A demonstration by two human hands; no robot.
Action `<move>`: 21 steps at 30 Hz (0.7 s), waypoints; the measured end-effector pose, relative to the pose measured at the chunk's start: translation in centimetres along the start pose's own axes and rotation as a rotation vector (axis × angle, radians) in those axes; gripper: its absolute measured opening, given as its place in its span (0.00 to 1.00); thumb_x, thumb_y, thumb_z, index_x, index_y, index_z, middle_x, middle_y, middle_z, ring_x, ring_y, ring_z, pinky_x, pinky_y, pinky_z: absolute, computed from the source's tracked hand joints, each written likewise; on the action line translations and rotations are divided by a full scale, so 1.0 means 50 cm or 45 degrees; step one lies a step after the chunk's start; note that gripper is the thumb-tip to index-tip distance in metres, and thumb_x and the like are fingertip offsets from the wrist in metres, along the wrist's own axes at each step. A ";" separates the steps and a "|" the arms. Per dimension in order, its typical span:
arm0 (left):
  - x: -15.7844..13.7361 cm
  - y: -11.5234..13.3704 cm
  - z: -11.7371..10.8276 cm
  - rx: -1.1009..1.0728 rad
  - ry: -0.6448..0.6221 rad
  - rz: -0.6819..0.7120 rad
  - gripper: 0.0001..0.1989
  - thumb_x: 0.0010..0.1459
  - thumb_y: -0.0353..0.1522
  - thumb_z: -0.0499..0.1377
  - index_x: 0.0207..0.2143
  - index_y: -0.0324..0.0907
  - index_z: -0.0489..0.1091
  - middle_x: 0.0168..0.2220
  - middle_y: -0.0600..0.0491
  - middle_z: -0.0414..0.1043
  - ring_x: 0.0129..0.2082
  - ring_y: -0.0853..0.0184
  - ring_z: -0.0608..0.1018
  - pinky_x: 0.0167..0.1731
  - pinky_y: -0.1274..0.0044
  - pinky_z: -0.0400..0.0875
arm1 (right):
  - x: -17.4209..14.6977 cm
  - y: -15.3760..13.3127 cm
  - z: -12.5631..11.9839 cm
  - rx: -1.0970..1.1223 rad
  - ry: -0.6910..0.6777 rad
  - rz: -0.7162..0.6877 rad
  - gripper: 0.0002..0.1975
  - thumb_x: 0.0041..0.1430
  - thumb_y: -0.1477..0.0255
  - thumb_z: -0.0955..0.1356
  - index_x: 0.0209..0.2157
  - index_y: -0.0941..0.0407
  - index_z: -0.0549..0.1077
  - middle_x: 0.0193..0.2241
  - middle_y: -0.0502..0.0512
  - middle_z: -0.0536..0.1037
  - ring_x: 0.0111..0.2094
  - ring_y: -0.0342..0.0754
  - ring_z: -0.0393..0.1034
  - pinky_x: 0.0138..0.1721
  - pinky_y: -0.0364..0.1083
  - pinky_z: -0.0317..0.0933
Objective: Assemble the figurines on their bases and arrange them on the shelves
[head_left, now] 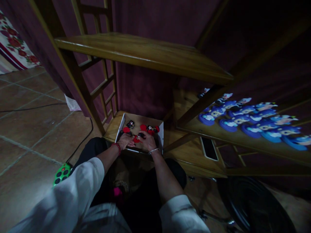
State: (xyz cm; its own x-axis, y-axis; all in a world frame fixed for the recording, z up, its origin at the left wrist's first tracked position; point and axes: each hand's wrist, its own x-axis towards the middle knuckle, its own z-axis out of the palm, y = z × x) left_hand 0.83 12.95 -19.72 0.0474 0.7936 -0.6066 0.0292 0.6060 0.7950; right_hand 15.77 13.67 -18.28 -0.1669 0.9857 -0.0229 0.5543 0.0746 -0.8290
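Both hands are inside a shallow white-sided box [160,129] with a brown bottom. My right hand [147,142] has its fingers curled round a small black figurine with a red round base [136,139]. Beside it, my left hand [125,141] reaches in with fingers stretched out, their tips at the edge of that red base. Behind the left hand sits another red-and-black figurine [126,130], partly covered. A dark figurine [130,124] lies at the back left, and further red-and-black figurines [151,128] lie at the back right.
The box rests on a low wooden shelf; a higher wooden shelf [141,53] overhangs it. Several blue figurines [233,121] stand on the right shelf, above a phone-like device [209,149]. A black round stool seat [252,207] is at lower right, a green button pad [62,174] at left.
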 end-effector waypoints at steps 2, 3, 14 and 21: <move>-0.004 0.002 0.001 0.012 0.005 -0.001 0.11 0.57 0.35 0.54 0.34 0.33 0.66 0.17 0.54 0.68 0.18 0.70 0.75 0.23 0.79 0.72 | 0.001 0.005 0.002 0.009 0.010 0.007 0.15 0.47 0.74 0.66 0.40 0.53 0.72 0.32 0.50 0.76 0.31 0.44 0.70 0.38 0.44 0.64; -0.006 0.004 0.002 0.019 0.009 -0.001 0.11 0.57 0.35 0.54 0.34 0.33 0.66 0.17 0.53 0.69 0.18 0.69 0.75 0.24 0.79 0.72 | 0.002 0.007 0.002 0.018 0.009 0.008 0.15 0.47 0.74 0.66 0.40 0.52 0.71 0.33 0.50 0.76 0.32 0.44 0.70 0.38 0.44 0.64; -0.022 0.024 0.009 0.096 0.052 -0.069 0.10 0.57 0.28 0.51 0.39 0.31 0.67 0.20 0.49 0.72 0.21 0.69 0.76 0.26 0.79 0.73 | -0.002 0.007 0.000 -0.042 -0.004 -0.032 0.13 0.46 0.74 0.66 0.37 0.53 0.71 0.32 0.48 0.76 0.29 0.43 0.68 0.36 0.43 0.63; -0.031 0.029 0.011 0.064 0.038 -0.059 0.10 0.57 0.25 0.49 0.39 0.31 0.66 0.18 0.52 0.69 0.18 0.70 0.75 0.26 0.79 0.72 | -0.006 0.014 -0.003 -0.077 -0.012 -0.060 0.12 0.45 0.74 0.67 0.35 0.53 0.69 0.32 0.49 0.74 0.31 0.44 0.68 0.37 0.45 0.62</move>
State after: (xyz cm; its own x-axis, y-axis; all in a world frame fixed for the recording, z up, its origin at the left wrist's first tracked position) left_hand 1.35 12.57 -17.63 0.0148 0.7666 -0.6420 0.0809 0.6390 0.7649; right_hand 16.33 13.47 -18.76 -0.2016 0.9794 0.0098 0.5940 0.1302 -0.7938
